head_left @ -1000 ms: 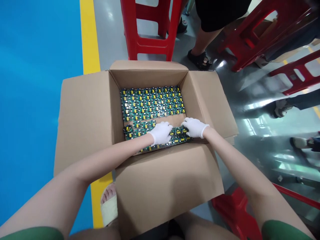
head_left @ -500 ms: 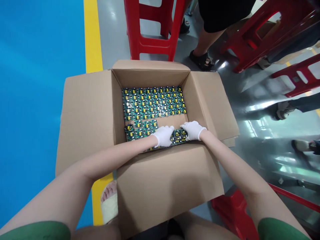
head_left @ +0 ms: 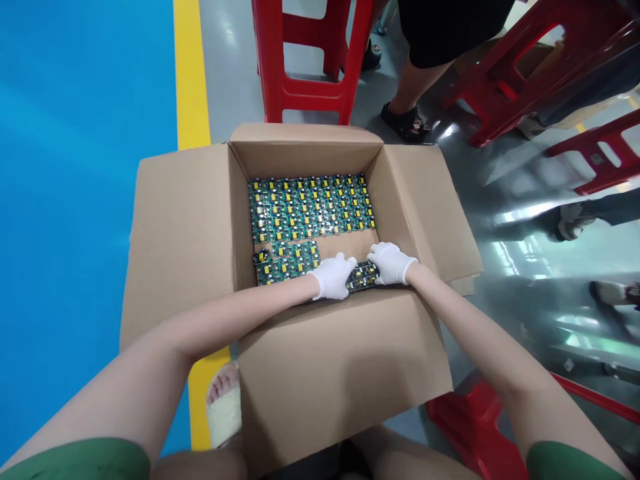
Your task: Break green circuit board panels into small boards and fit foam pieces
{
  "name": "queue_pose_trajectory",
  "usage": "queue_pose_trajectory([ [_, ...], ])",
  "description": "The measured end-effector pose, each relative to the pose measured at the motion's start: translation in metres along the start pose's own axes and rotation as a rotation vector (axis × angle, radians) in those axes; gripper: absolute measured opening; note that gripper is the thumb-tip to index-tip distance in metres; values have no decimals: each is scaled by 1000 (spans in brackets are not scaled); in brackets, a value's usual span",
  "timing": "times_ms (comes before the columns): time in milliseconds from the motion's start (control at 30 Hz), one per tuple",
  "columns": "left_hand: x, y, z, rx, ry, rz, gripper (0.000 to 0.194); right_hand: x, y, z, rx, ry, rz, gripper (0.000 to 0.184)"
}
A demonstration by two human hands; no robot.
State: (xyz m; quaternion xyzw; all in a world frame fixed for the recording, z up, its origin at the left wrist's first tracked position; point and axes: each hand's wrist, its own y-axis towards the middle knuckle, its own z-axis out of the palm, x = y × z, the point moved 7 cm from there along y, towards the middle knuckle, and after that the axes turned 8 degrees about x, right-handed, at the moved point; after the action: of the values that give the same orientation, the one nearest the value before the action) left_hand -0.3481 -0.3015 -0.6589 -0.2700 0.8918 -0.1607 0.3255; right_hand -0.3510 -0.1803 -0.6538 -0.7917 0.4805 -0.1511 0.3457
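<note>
My left hand (head_left: 333, 275) and my right hand (head_left: 393, 262), both in white gloves, grip a small panel of circuit boards (head_left: 363, 276) from its two sides. The panel looks tilted, at the near right corner inside an open cardboard box (head_left: 345, 380). Fingers are curled over its edges, and parts of it are hidden under the gloves. Rows of green circuit boards (head_left: 313, 210) with yellow components fill the far part of the box. A smaller group of boards (head_left: 287, 267) lies near left, partly covered by my left wrist. One dark component (head_left: 261, 257) stands out at its left end.
Brown cardboard (head_left: 345, 245) shows between the board groups. The box flaps spread outward on all sides. A red stool (head_left: 313, 87) stands just beyond the box, with a person's leg (head_left: 411, 87) beside it. More red stools (head_left: 540, 67) are at right.
The panel between my hands has tilted and shows darker now. My hands keep hold of it at the near right. The whole view has shifted slightly.
</note>
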Motion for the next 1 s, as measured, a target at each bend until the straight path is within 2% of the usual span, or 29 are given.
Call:
queue_pose_trajectory([
  [100,-1,-6,-11,-68,32,24,68,-1,-8,-4,-28,68,-15,41],
  [200,1,-13,-21,-79,72,45,75,-3,-14,-7,19,194,25,41],
  [333,17,-31,-36,-71,-56,43,88,0,-25,-24,32,243,58,44],
  [400,27,-51,-54,-201,-205,61,93,0,-33,-38,-16,271,80,44],
  [500,45,-94,-80,-579,-542,76,88,-6,-51,-61,-133,370,100,41],
  [567,58,-121,-79,-788,-867,49,82,-7,-66,-76,-230,478,76,42],
  [600,61,-130,-71,-833,-1045,32,82,-6,-73,-84,-283,537,58,44],
  [633,60,-134,-61,-823,-1218,23,83,-2,-81,-92,-334,596,44,45],
  [700,43,-132,-44,-665,-1510,67,91,11,-97,-108,-436,697,42,49],
  [767,15,-129,-42,-478,-1689,235,99,31,-112,-123,-530,772,90,49],
  [800,1,-130,-48,-432,-1732,344,101,44,-118,-128,-573,793,129,47],
  [867,-18,-136,-65,-438,-1777,512,97,70,-129,-137,-650,775,208,41],
  [900,-23,-139,-71,-461,-1794,547,92,83,-134,-141,-686,741,237,42],
  [1000,-27,-150,-78,-520,-1882,484,74,112,-144,-148,-738,633,242,63],
])
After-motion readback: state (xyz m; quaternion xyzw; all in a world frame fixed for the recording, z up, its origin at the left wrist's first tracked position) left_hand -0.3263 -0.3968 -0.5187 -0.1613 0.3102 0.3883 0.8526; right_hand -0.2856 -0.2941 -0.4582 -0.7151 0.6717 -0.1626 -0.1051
